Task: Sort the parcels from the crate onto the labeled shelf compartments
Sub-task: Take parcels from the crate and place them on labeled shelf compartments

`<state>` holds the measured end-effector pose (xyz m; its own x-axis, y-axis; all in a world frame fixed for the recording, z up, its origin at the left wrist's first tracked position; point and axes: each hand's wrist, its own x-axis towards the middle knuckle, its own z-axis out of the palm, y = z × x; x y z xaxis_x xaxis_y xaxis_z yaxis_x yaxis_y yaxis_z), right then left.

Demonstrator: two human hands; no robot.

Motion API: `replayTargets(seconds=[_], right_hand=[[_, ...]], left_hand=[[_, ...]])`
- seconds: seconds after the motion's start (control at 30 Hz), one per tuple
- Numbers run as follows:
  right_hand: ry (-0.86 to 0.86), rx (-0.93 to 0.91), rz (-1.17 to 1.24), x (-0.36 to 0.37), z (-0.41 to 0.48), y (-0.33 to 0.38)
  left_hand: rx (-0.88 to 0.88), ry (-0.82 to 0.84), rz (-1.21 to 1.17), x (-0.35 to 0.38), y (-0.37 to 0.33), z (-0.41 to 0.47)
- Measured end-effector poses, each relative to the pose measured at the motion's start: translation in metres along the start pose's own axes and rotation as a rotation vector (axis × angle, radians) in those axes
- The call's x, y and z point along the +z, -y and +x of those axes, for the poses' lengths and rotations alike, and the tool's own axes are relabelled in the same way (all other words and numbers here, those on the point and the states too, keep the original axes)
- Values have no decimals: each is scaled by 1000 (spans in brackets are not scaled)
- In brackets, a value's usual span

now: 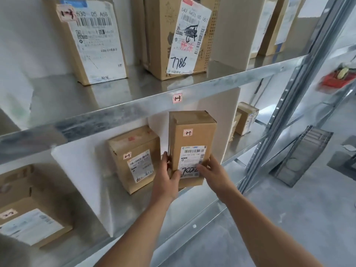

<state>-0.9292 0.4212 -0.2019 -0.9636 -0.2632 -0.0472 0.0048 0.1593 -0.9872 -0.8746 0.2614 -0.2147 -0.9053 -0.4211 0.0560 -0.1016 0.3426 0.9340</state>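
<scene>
Head view: metal shelf [123, 114] with white dividers [81, 176] splitting the lower level into compartments. Tall box [192, 135] upright at the front edge of the lower middle compartment, tagged "2-3" on a small pink sticker, shipping label below with a handwritten number partly covered. Left hand [166, 178] closed around the box's lower left edge, thumb across the front, fingers behind. Right hand [211, 171] pressed to the lower right corner, fingers spread over the label, thumb side hidden. Bottom of the box near the shelf edge; touching or slightly lifted, cannot tell. Just left of it, in the same compartment, a shorter box [134, 157], also tagged "2-3", tilted a little. Sticker [177, 98] reading "1-3" on the beam above. Upper level: box [94, 41] tagged "1-3" at left, box [181, 35] marked "7786" to its right. Another box [32, 211] in the lower left compartment, small box [246, 118] beyond the right divider. Grey floor [289, 218] at right.
</scene>
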Motion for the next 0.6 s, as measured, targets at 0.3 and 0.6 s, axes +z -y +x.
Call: replayTargets(seconds=[0.3, 0.6], right_hand=[[118, 11, -196, -20, 89, -25], [226, 16, -182, -24, 124, -42]], left_hand=[[-159, -210, 125, 59, 8, 40], [-311, -335, 102, 85, 18, 65]])
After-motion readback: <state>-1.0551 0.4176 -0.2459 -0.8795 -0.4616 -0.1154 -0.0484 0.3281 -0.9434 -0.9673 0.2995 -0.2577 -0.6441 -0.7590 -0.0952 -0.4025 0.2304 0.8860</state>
